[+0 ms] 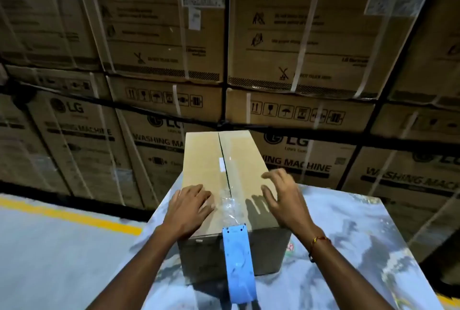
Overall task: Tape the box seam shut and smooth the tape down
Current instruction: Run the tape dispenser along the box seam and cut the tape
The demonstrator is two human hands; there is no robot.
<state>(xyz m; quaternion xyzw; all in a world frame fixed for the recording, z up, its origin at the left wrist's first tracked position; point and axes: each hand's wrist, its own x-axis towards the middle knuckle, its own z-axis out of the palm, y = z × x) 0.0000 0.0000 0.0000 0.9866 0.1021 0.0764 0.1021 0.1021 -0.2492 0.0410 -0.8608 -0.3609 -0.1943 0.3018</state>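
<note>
A brown cardboard box stands on a marbled table; its centre seam runs away from me. Clear, wrinkled tape covers the near part of the seam. A blue tape dispenser hangs from that tape down the box's near face. My left hand lies flat on the left flap beside the tape. Over the right flap, my right hand hovers with fingers spread, holding nothing and casting a shadow on the cardboard.
Stacked washing-machine cartons with strapping form a wall right behind the table. To the left lies grey floor with a yellow line. A red-and-white sticker shows on the table by the box's right corner.
</note>
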